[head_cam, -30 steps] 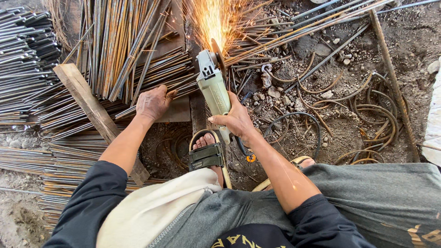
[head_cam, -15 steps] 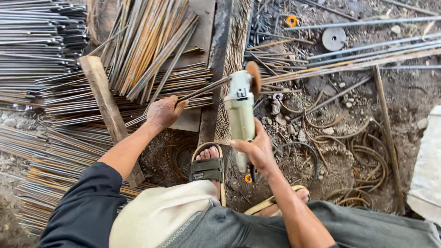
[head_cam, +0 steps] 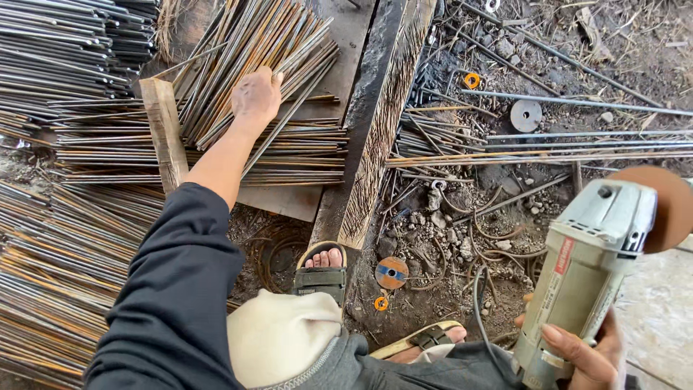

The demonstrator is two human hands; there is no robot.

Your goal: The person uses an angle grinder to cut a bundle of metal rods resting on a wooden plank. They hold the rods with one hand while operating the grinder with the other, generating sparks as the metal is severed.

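Observation:
My left hand rests on a slanting bundle of thin rusty steel rods, fingers curled over a few of them. My right hand grips the pale green angle grinder at the lower right, lifted away from the rods. Its brown cutting disc points up and right, with no sparks. My sandalled left foot presses on the near end of a dark charred plank; my other sandalled foot is beside it.
Stacks of cut rods fill the left side, crossed by a wooden batten. Long rods lie across the dirt at right. Worn discs and a grey disc lie among wire scraps on the ground.
The grinder stopped sparking and has swung down and right, away from the rods. My left hand moved up from the rod ends onto the slanting bundle.

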